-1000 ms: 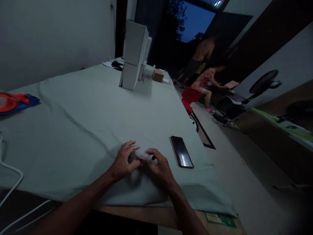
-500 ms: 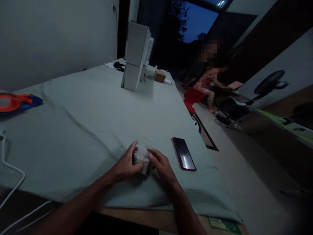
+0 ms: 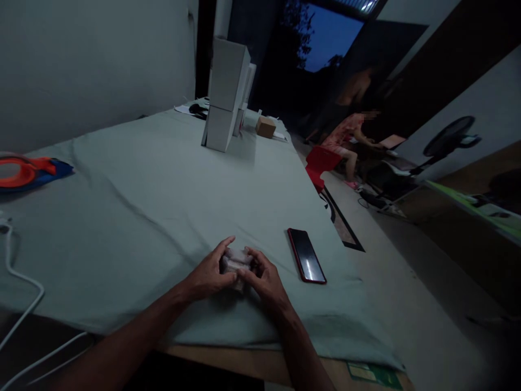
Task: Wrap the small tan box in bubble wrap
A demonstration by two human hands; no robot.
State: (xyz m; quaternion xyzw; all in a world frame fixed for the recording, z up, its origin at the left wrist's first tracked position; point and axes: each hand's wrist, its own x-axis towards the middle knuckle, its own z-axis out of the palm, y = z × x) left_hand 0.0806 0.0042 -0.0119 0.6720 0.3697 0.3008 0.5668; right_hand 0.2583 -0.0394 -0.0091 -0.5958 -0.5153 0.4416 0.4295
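Observation:
Between my two hands is a small pale pack in clear plastic (image 3: 236, 263), close above or on the green tablecloth near its front edge. It is blocky with a greyish face, and I cannot make out its exact kind. My left hand (image 3: 209, 274) grips its left side, thumb in front and index finger stretched along the far side. My right hand (image 3: 265, 277) holds the right side, its thumb against the front and its fingers curled behind. The fingers hide much of the pack.
A dark phone with a red edge (image 3: 307, 256) lies right of my hands. Tall white boxes (image 3: 226, 98) and a small brown box (image 3: 266, 127) stand farther back. An orange and blue item (image 3: 32, 172) and a white cable (image 3: 24, 279) are at left. A person sits beyond the table.
My right thumb has come in onto the front of the pack, and the right hand has closed around it. The pack's patterned face is now mostly covered. My left hand has barely shifted.

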